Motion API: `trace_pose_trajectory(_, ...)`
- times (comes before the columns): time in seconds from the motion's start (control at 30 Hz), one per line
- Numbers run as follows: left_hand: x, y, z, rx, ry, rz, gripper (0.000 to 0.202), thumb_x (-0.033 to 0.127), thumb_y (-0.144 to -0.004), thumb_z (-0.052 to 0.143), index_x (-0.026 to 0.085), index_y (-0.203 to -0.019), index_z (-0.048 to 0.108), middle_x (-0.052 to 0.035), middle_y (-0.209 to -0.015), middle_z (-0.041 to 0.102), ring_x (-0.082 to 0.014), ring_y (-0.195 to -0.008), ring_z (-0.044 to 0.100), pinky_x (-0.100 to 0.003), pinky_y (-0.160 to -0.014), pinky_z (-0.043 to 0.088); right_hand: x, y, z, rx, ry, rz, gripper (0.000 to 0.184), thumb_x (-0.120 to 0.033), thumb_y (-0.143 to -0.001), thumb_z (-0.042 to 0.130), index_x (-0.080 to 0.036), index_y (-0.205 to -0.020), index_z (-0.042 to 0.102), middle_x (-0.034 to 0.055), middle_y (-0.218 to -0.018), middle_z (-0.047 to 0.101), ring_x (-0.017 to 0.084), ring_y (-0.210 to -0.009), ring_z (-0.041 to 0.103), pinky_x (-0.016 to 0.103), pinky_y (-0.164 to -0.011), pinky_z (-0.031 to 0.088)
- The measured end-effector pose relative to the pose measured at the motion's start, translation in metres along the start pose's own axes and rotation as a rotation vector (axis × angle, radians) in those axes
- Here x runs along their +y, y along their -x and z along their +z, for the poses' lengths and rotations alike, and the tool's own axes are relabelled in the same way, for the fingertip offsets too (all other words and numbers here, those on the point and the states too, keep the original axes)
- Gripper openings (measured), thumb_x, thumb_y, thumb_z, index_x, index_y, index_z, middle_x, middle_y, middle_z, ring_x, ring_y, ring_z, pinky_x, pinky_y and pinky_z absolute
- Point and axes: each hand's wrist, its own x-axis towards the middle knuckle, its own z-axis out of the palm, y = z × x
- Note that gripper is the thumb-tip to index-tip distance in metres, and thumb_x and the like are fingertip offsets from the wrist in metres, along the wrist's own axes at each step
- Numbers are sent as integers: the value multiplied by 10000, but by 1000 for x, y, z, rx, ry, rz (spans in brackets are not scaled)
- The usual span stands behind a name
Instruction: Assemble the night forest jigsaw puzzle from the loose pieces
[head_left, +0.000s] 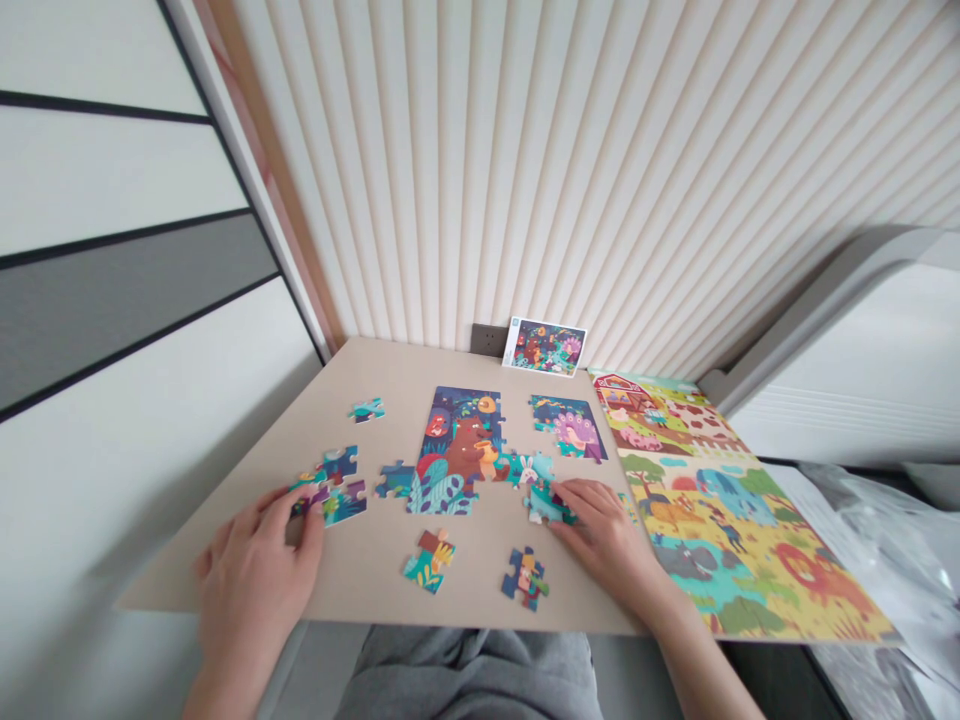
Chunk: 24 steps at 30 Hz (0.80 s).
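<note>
My left hand (259, 560) rests at the table's left, thumb and forefinger closed on a puzzle piece (306, 493) in a small pile. Other loose pieces, such as a dark blue one (341, 462) and a purple-teal one (346, 503), lie against it. On the right, my right hand (604, 525) has its fingertips on a teal puzzle piece (541, 503), partly hidden under them. That piece lies just below the rabbit piece (527, 467), which adjoins the joined bear section (461, 450). A separate peacock section (576, 430) lies beyond my right hand.
Loose pieces lie near the front edge (431, 560) (525, 578) and at the far left (367, 409). A picture card (545, 347) leans on the wall beside a socket (489, 340). Finished farm (667, 415) and safari puzzles (739, 540) cover the table's right side.
</note>
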Motion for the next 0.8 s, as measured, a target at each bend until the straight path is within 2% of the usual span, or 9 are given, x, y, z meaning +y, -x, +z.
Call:
trace_pose_trajectory(0.13, -1, 0, 2, 7, -7, 9, 392, 449, -1033, 437, 221, -1258, 662, -126, -1309, 648, -369, -1183, 566, -499, -961, 431, 7, 2, 2, -25, -13, 1, 430, -316, -1000, 630, -293, -1428, 596, 100, -1320, 679, 312, -1231, 612, 519, -1045, 515)
trace_pose_trajectory(0.3, -1, -1, 1, 12, 3, 16, 376, 448, -1026, 452, 226, -1244, 663, -126, -1303, 653, -377, -1178, 571, -508, -950, 440, 0, 0, 5, -27, -64, 21, 415, -302, -1015, 603, -310, -1430, 599, 78, -1327, 689, 289, -1247, 615, 486, -1061, 514)
trace_pose_trajectory(0.53, -4, -1, 1, 21, -4, 22, 396, 458, -1023, 439, 220, -1251, 658, -132, -1301, 654, -386, -1161, 571, -524, -942, 442, 11, 3, 6, 142, -76, 125, 384, -321, -1003, 612, -276, -1384, 632, 96, -1341, 676, 298, -1273, 596, 505, -1074, 498)
trace_pose_trajectory(0.67, -5, -1, 3, 22, -6, 27, 409, 475, -1021, 430, 223, -1251, 655, -126, -1300, 657, -395, -1153, 574, -526, -921, 452, 14, 6, 10, 87, -57, 125, 466, -367, -953, 690, -285, -1406, 617, 96, -1364, 667, 317, -1300, 576, 534, -1090, 481)
trace_pose_trajectory(0.8, -3, -1, 2, 24, -4, 24, 422, 484, -1025, 416, 220, -1252, 655, -132, -1301, 656, -401, -1158, 574, -534, -927, 454, 8, 4, 10, 31, -61, 113, 457, -351, -954, 687, -308, -1403, 619, 80, -1363, 672, 301, -1309, 573, 520, -1097, 475)
